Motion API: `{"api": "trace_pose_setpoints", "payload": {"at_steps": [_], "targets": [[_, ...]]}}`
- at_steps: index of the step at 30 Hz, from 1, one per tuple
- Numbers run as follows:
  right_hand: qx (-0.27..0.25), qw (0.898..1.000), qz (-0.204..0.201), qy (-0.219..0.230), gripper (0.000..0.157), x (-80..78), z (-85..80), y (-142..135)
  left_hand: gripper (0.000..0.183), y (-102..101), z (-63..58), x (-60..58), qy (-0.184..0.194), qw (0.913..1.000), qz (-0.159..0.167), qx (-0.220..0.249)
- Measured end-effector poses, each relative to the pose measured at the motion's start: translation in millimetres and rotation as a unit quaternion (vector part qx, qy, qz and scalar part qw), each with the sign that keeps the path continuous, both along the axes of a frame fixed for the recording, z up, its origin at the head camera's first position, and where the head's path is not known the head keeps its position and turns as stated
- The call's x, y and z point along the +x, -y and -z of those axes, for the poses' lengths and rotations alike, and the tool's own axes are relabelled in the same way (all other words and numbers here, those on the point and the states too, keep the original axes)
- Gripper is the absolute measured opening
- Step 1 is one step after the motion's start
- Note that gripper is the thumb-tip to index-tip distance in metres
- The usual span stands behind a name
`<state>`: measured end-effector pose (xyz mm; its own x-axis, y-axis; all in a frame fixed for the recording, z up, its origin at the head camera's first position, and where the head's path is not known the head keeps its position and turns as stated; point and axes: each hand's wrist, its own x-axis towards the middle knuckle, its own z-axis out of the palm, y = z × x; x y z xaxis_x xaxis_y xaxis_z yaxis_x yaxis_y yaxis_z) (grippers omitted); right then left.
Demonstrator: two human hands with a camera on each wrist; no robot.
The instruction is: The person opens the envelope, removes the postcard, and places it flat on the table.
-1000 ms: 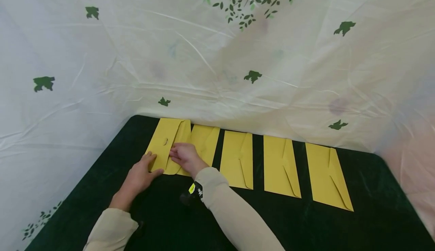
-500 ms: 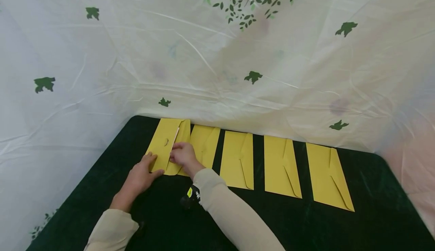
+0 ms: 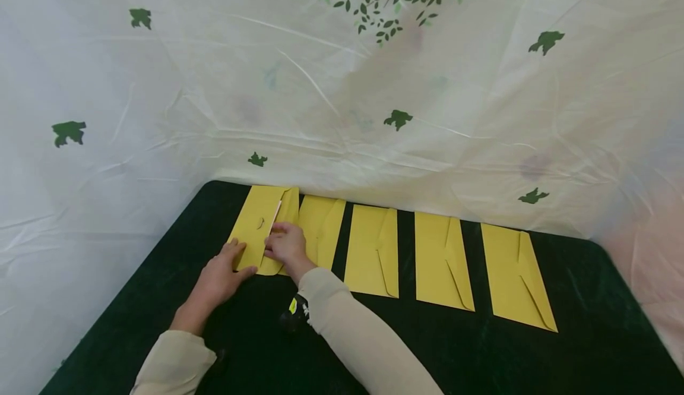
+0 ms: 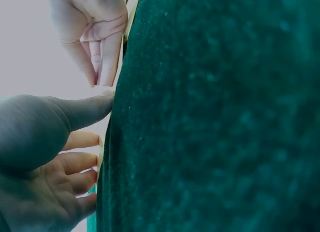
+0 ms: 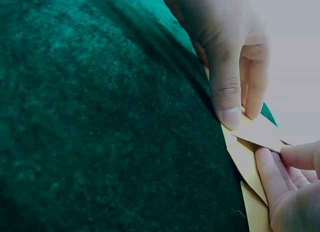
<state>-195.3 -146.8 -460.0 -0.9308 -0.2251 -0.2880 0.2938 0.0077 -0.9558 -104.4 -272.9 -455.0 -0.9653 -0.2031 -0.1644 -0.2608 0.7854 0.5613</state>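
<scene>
The leftmost yellow envelope [image 3: 247, 226] lies on the dark green cloth, its flap side facing right and a small curved mark on its front. My left hand [image 3: 218, 277] rests on its lower left part, thumb and fingers extended. At the opening edge, my right hand [image 3: 290, 247] pinches the envelope's front panel [image 5: 259, 131]; in the right wrist view the thumb is on top and fingers reach beneath the raised edge. A thin white strip [image 3: 277, 207] shows along that edge; whether it is paper or the lining, I cannot tell. The envelope's inside is hidden.
A second envelope [image 3: 326, 223] lies partly under the leftmost one's flap. Further right are three more yellow envelopes, including the middle one [image 3: 369, 252] and the far right one [image 3: 507, 276]. A white patterned curtain [image 3: 331, 86] hangs behind the green-covered table [image 3: 598, 324].
A white strip has appeared along the leftmost envelope's opening edge above my right fingers. My right hand has shifted slightly left; the left hand keeps its place.
</scene>
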Motion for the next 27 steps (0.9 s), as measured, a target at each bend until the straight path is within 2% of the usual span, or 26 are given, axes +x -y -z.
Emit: {"api": "trace_pose_setpoints", "payload": {"at_steps": [12, 17, 27], "targets": [[-0.004, 1.0, 0.026, 0.01, 0.046, -6.1, -1.4, 7, 0.073, 6, 3.5, -6.5, -0.003, 1.0, 0.007, 0.004], [0.013, 0.999, 0.031, 0.019, 0.046, -8.6, -2.3, 8, 0.074, 9, 4.4, -9.1, -0.002, 0.9999, 0.009, 0.006], [0.01, 0.999, 0.037, 0.029, 0.046, -12.2, -5.7, 8, 0.073, 11, 1.9, -12.8, -0.004, 0.9998, 0.017, 0.012]]}}
